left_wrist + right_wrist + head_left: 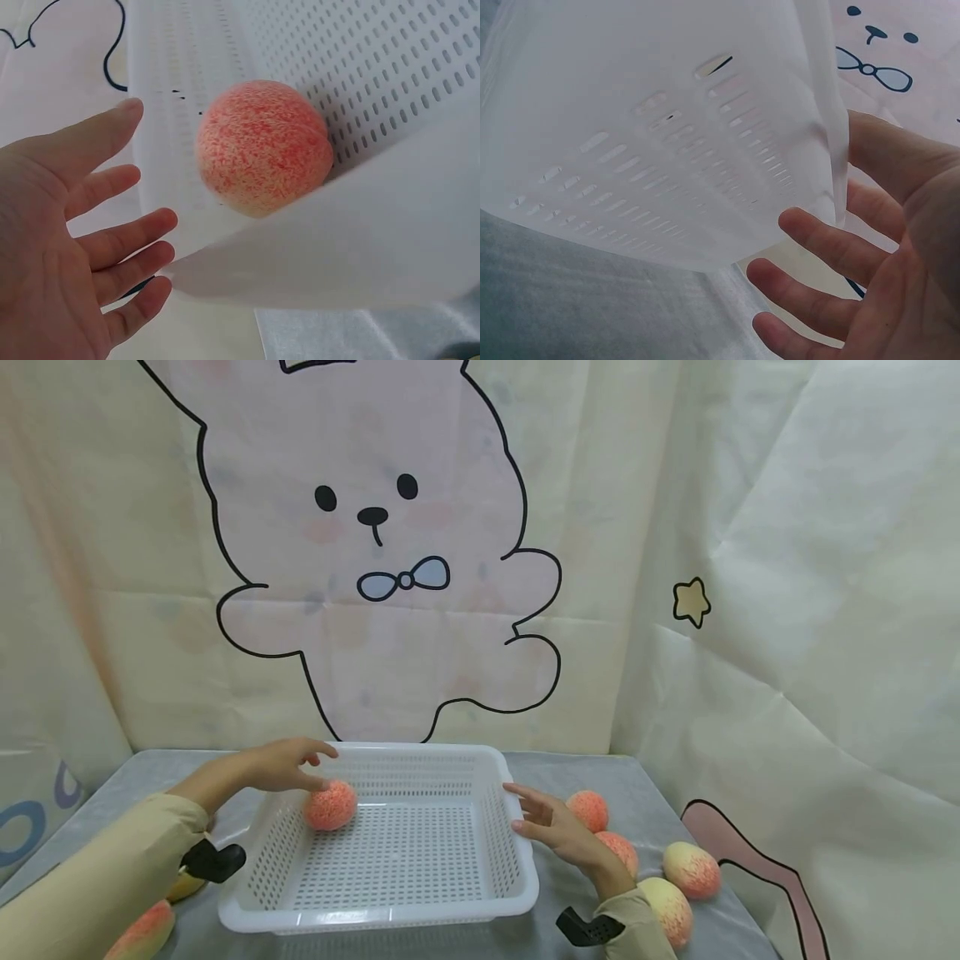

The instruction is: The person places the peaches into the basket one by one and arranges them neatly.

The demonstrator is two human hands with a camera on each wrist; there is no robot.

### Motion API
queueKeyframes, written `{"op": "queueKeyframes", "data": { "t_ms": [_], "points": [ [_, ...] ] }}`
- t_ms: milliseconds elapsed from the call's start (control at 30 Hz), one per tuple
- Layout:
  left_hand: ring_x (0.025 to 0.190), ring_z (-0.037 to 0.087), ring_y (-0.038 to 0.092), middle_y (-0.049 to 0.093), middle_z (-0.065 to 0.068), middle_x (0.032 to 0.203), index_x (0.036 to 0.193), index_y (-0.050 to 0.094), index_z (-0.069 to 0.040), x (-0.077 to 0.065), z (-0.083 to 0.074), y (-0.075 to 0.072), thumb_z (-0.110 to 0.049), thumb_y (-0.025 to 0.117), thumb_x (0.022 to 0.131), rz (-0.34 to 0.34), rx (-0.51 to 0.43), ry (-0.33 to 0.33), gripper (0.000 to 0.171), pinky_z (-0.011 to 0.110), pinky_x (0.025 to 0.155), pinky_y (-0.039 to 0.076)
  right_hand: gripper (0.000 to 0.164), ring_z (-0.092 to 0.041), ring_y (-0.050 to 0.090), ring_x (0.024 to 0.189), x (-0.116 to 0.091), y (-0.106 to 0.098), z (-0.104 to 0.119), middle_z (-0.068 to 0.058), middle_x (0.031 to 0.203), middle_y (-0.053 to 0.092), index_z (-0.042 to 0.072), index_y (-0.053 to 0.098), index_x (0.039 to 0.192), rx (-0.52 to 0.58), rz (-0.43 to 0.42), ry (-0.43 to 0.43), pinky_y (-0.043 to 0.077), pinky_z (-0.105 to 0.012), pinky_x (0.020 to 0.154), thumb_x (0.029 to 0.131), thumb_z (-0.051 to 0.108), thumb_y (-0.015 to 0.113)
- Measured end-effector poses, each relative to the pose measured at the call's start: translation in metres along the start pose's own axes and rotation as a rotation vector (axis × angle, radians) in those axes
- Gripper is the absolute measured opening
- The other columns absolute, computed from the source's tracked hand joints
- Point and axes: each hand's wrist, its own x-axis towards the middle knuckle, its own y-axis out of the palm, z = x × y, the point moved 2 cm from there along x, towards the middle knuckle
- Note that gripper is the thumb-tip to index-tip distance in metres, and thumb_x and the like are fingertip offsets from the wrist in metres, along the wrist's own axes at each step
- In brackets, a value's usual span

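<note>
Left hand (281, 766): free, fingers extended, holding nothing; a gap to the peach (264, 148) shows in the left wrist view. Peach is inside the basket (378, 917), near its left wall. Right hand (558, 828): fingers extended at the basket's right rim, no firm grip evident. Four other peaches (692, 870) sit right of the basket. Step in hand, as judged: loading the basket, this peach already placed. Next move appears to call for drawing the left hand clear and reaching for another peach
</note>
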Motion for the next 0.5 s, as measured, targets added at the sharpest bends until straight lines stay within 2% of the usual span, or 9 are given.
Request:
{"op": "queueKeyframes", "data": {
  "t_ms": [200,500],
  "points": [
    [0.121,0.051,0.056,0.062,0.028,0.129,0.139,0.055,-0.003,-0.013,0.006,-0.002,-0.033,0.072,0.092,-0.051,-0.048,0.034,0.058,0.062,0.092,0.053,0.066,-0.036,0.060,0.129,-0.001,0.002,-0.001,-0.028,0.152,0.047,0.006,0.030,0.159,0.004,0.002,-0.006,0.055,-0.035,0.100,0.102,0.018,0.060],
    [0.121,0.048,0.057,0.060,0.029,0.133,0.143,0.051,-0.002,-0.032,0.017,-0.010,-0.038,0.068,0.095,-0.136,-0.119,0.098,0.063,0.062,0.088,0.054,0.067,-0.023,0.063,0.124,0.001,0.000,-0.002,-0.030,0.151,0.046,0.004,0.027,0.159,0.036,0.026,-0.028,0.055,-0.029,0.097,0.102,0.017,0.060]
  ]
}}
